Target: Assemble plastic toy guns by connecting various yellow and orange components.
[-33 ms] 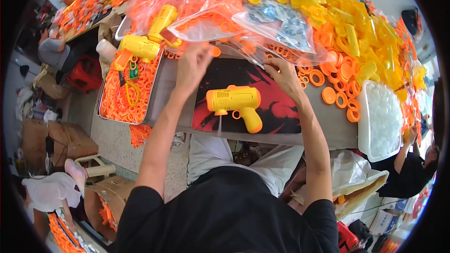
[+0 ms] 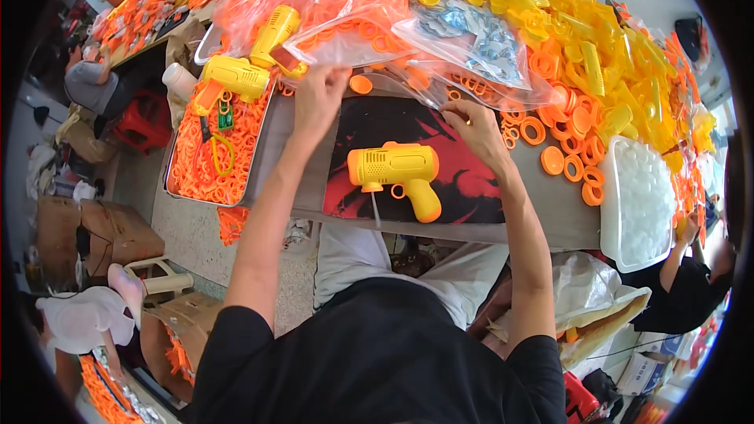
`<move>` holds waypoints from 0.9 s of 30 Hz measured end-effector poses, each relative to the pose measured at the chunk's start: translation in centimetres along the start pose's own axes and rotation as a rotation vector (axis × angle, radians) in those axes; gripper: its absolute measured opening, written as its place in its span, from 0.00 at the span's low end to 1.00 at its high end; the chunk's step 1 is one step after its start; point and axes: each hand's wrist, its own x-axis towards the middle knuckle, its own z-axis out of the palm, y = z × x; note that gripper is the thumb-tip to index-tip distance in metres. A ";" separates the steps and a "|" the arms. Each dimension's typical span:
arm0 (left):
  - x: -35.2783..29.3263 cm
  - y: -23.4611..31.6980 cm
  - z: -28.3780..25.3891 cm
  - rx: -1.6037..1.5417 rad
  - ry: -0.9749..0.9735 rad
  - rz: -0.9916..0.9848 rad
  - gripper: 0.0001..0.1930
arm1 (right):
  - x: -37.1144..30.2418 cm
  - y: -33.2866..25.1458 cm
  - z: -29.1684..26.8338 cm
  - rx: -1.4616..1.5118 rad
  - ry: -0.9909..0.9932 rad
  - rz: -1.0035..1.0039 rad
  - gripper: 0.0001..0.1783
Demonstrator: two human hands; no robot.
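A yellow toy gun (image 2: 399, 165) with orange parts lies on its side on a black and red mat (image 2: 471, 180), grip toward me. Beyond its left end, my left hand (image 2: 319, 102) has its fingers drawn together at the edge of a clear bag of orange parts (image 2: 330, 20); what they hold, if anything, is hidden. Just right of those fingertips sits an orange disc (image 2: 360, 84). Over the mat's far right corner, my right hand (image 2: 476, 126) is closed in a pinch at the corner of a clear plastic sheet; anything small inside the pinch cannot be made out.
At left, a metal tray (image 2: 250, 169) holds orange rings, with yellow toy bodies (image 2: 236, 78) on its far end. Loose orange rings (image 2: 552, 160) and a white tub (image 2: 615, 243) of translucent pieces lie at right. Yellow parts (image 2: 550, 16) heap at the back. Other people work nearby.
My left hand has shifted slightly farther away and left, uncovering more of the orange disc. The toy gun sits almost the same, and my right hand has barely moved.
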 end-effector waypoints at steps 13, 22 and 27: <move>4.9 5.9 13.7 0.351 -0.212 0.961 0.05 | 0.7 2.6 0.5 -0.489 0.331 0.296 0.13; 5.1 4.5 20.6 0.612 -0.236 0.947 0.04 | 0.2 4.1 -1.6 -0.435 0.406 0.348 0.15; 5.1 5.0 14.9 0.143 -0.500 0.741 0.04 | -1.2 5.3 -3.3 -0.316 0.361 0.352 0.18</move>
